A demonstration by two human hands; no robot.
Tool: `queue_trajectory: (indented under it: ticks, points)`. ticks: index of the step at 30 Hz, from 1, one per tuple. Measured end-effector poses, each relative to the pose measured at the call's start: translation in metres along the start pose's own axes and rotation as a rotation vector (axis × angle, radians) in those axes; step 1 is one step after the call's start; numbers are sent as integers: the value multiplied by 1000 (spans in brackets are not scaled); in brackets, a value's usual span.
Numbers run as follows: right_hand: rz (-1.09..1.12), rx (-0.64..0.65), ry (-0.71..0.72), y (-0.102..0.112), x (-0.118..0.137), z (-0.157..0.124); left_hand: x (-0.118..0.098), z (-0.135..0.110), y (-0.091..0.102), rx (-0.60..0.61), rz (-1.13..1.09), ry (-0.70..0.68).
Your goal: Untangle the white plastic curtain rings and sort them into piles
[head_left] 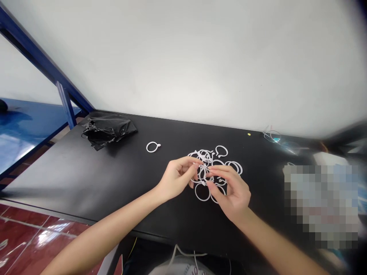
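Note:
A pile of several white plastic rings (pixel 218 160) lies on the black table (pixel 86 175). My left hand (pixel 177 177) and my right hand (pixel 231 191) meet just over the near side of the pile. Both pinch a white ring (pixel 204 170) between thumb and fingertips, left hand on its left side, right hand on its right. One single white ring (pixel 153 147) lies apart, to the left of the pile.
A crumpled black plastic bag (pixel 107 131) sits at the table's back left. Clear plastic bits (pixel 272 136) lie at the back right by the white wall. A blue metal frame (pixel 64 103) stands left of the table. Red tiled floor shows below.

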State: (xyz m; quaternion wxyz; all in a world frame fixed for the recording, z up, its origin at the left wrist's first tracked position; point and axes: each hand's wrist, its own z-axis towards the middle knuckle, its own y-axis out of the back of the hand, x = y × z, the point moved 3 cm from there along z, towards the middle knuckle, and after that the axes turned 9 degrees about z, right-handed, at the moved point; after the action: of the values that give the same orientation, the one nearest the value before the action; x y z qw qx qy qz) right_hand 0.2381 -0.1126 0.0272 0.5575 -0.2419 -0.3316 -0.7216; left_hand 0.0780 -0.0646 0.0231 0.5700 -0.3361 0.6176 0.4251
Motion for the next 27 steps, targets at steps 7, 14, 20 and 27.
queue_trajectory:
  ticks: [7, 14, 20, 27]
  points:
    - [-124, 6, 114, -5, 7, -2, 4, 2, 0, 5, -123, 100]
    - [-24, 72, 109, -10, 13, -7, -7, -13, -5, -50, 527, -508]
    - [73, 94, 56, -16, 20, -8, -5, -16, -9, -76, 730, -719]
    - [118, 118, -154, -9, 3, -8, -1, 15, 60, -306, 1076, -362]
